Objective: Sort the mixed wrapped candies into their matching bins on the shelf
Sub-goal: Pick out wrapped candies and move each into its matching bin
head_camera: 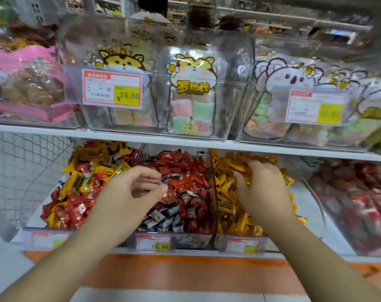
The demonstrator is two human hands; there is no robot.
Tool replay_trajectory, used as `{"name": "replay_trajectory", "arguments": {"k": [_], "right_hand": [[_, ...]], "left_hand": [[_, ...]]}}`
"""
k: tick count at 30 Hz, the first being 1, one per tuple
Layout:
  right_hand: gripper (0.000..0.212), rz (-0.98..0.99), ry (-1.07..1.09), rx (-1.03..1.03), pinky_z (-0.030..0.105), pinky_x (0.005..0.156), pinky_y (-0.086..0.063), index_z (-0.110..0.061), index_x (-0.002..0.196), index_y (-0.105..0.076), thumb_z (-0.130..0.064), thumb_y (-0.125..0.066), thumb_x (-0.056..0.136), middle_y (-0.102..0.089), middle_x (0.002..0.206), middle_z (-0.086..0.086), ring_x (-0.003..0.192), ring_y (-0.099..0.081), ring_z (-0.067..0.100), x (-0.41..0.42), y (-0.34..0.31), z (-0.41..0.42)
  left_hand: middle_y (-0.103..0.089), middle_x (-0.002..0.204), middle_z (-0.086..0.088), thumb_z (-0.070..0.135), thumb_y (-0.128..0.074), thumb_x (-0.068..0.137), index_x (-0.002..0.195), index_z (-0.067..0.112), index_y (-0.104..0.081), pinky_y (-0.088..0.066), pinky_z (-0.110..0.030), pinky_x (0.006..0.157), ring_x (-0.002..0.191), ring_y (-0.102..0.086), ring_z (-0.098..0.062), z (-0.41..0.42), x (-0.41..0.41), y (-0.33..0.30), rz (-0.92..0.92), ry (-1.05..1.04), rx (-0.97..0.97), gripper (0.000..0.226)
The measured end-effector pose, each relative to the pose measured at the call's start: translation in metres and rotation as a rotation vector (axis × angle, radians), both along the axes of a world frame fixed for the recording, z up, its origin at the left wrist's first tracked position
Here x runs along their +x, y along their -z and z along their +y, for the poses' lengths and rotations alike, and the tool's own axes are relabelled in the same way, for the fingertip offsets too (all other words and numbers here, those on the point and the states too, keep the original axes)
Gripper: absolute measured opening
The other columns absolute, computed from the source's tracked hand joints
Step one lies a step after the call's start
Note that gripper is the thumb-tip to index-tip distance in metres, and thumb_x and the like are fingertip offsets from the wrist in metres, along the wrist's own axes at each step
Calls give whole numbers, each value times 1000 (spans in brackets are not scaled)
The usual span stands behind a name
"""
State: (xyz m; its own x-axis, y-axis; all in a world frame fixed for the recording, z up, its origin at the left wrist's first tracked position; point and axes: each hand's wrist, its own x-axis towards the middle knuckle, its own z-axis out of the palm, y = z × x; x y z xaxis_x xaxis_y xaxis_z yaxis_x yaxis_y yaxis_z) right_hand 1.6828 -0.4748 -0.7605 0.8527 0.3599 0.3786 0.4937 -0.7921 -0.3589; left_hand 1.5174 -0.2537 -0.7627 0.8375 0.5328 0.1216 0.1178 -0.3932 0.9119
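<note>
The middle bin [174, 234] on the lower shelf [311, 216] serves as the landmark: clear-walled, heaped with red wrapped candies [183, 168], a patch of dark blue-and-white ones [163, 216] toward its front, and a price tag reading 19.90 [153, 243] on its face; the left hand [130, 192] hangs over this bin's left edge, thumb and fingers drawn close around a small dark blue candy [164, 178] at the fingertips; the right hand [259, 188] is in the bin just right of the middle one, fingers curled down round a clump of yellow wrapped candies [239, 167], with more yellow candies [230, 216] piled beneath it; left of the middle bin sits a bin of mixed candies [80, 188], yellow and red jumbled together; far right of it, a blurred bin of red packets [359, 203]; above the middle bin, on the upper shelf, a clear bin holds cartoon-hamster bags of pastel sweets [192, 92], with a 16.80 tag [112, 89] to their left; koala-printed bags [289, 83] stand to the right.
</note>
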Motion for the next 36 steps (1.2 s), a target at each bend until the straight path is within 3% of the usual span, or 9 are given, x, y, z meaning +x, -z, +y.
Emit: {"name": "replay_trajectory", "arguments": {"k": [4, 9, 13, 17, 23, 26, 29, 33, 36], "right_hand": [[58, 107, 6, -39, 44, 105, -48, -26, 151, -50, -39, -67, 96, -63, 130, 8, 128, -50, 31, 5, 1, 0], [55, 113, -59, -40, 39, 109, -42, -19, 149, -50, -32, -65, 98, -59, 138, 6, 135, -45, 26, -10, 4, 16], [51, 130, -106, -36, 39, 106, -45, -20, 146, -53, -27, -65, 97, -57, 140, 2, 136, -47, 24, -21, 2, 24], [47, 113, -138, -60, 37, 108, -43, -18, 141, -57, -20, -67, 95, -59, 137, 2, 134, -49, 24, -26, 3, 30], [40, 94, -176, -80, 27, 93, -39, -17, 130, -63, -15, -71, 90, -63, 123, 1, 120, -57, 27, -25, 11, 36], [38, 69, -190, -81, 25, 90, -38, -17, 126, -65, -14, -71, 89, -60, 115, -4, 113, -59, 26, -26, 13, 40], [39, 41, -208, -70, 24, 94, -38, -16, 128, -64, -14, -71, 89, -63, 121, -1, 121, -57, 23, -28, 14, 42], [48, 21, -309, -49, 22, 104, -35, -16, 137, -59, -15, -71, 90, -61, 131, -1, 131, -52, 21, -38, 13, 46], [68, 4, -420, -71, 9, 111, -18, -28, 155, -39, -28, -69, 94, -46, 150, -13, 145, -35, 7, -53, 6, 53]], "left_hand": [[-74, 92, 22, 31, -77, 90, 98, 36, -72, -49, -18, 81, 94, -68, 5, 12, 1, 1, 3, -57, 70, 10], [-70, 94, 20, 29, -71, 95, 104, 37, -69, -42, -14, 73, 92, -63, 6, 47, 4, 11, 60, -184, 379, 12], [-68, 116, 6, 21, -68, 96, 121, 25, -68, -43, -24, 86, 109, -62, -12, 84, 6, 23, 134, -236, 570, 25], [-61, 135, -7, 30, -68, 97, 144, 24, -58, -45, -39, 104, 128, -54, -28, 108, 15, 34, 273, -201, 674, 48], [-67, 132, -3, 36, -80, 88, 127, 26, -70, -45, -43, 107, 126, -54, -28, 119, 22, 45, 343, -215, 787, 42], [-70, 126, -3, 34, -78, 90, 124, 25, -72, -45, -41, 103, 121, -57, -28, 117, 21, 42, 279, -254, 789, 36], [-70, 124, 1, 34, -74, 93, 129, 28, -69, -49, -34, 93, 115, -62, -20, 114, 12, 32, 170, -265, 711, 37], [-69, 107, 19, 34, -76, 92, 123, 34, -70, -50, -20, 84, 92, -60, 5, 97, -4, 9, 82, -173, 580, 33], [-69, 95, 25, 36, -81, 86, 116, 41, -69, -51, -13, 77, 93, -63, 7, 69, -13, -7, 57, -49, 462, 33]]}}
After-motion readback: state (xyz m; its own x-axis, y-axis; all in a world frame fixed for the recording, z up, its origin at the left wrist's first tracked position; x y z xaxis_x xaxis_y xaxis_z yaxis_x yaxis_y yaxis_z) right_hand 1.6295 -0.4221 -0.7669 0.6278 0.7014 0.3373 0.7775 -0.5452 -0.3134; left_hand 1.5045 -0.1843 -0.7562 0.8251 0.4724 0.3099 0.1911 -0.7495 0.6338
